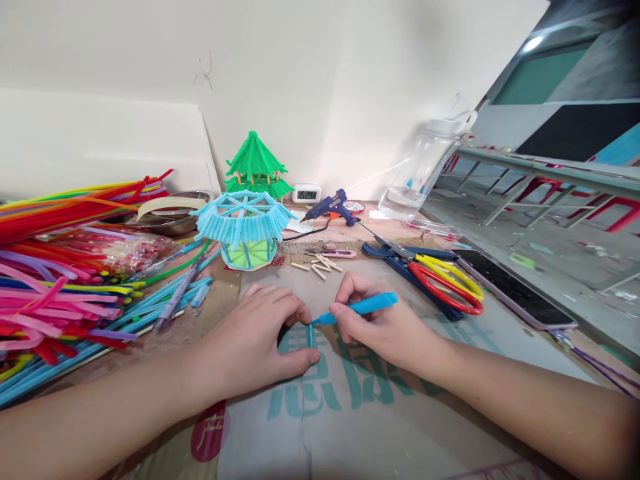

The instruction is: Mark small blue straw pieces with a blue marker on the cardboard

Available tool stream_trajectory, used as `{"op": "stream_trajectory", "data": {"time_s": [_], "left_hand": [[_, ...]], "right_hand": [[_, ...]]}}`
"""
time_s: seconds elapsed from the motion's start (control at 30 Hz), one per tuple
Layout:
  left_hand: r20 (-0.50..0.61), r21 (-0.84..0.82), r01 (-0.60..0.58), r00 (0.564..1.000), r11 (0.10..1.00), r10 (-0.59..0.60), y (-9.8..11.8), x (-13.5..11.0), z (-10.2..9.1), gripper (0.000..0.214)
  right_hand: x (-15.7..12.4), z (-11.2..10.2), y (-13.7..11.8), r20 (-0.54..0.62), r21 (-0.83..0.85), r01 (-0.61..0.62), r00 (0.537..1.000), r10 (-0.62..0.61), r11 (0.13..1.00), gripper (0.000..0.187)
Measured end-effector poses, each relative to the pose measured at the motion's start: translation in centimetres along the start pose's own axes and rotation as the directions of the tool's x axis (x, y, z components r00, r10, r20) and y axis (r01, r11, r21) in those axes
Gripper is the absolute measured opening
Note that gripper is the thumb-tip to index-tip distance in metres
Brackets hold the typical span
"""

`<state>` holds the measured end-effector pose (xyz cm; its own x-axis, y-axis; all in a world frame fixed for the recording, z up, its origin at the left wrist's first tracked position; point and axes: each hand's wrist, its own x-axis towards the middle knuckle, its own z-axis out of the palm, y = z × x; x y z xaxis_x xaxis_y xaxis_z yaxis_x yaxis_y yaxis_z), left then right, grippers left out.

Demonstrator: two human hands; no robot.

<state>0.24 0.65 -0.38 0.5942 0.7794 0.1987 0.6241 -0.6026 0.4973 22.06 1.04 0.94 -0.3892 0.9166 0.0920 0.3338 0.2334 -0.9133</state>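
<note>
My right hand (373, 320) grips a blue marker pen (367, 305), its tip touching the upper end of a short blue stick (311, 335). Between the thumb and fingers of my left hand (275, 330) that stick is pinched against the cardboard (340, 427). Just beyond my hands several short pale wooden sticks (323, 265) lie loose. A model with a pale blue pipe-cleaner roof (243, 217) and green lower walls stands behind my left hand. Farther back is a green tiered roof model (255, 167).
Bundles of coloured pipe cleaners (45, 300) cover the left side. A glue gun (333, 208), a digital clock (306, 193) and a water bottle (420, 170) stand at the back. Red-and-yellow-handled scissors (445, 287), dark-handled pliers (395, 257) and a phone (515, 287) lie on the right.
</note>
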Motion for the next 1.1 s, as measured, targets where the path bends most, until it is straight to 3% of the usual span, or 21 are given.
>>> {"op": "stream_trajectory", "data": {"time_s": [1.1], "left_hand": [[0.011,-0.003,-0.018,1.0,1.0,0.018,-0.25,0.03,-0.21,0.027]], "right_hand": [[-0.09,0.14,0.23,0.003,0.016,0.018,1.0,-0.018,1.0,0.019]]}}
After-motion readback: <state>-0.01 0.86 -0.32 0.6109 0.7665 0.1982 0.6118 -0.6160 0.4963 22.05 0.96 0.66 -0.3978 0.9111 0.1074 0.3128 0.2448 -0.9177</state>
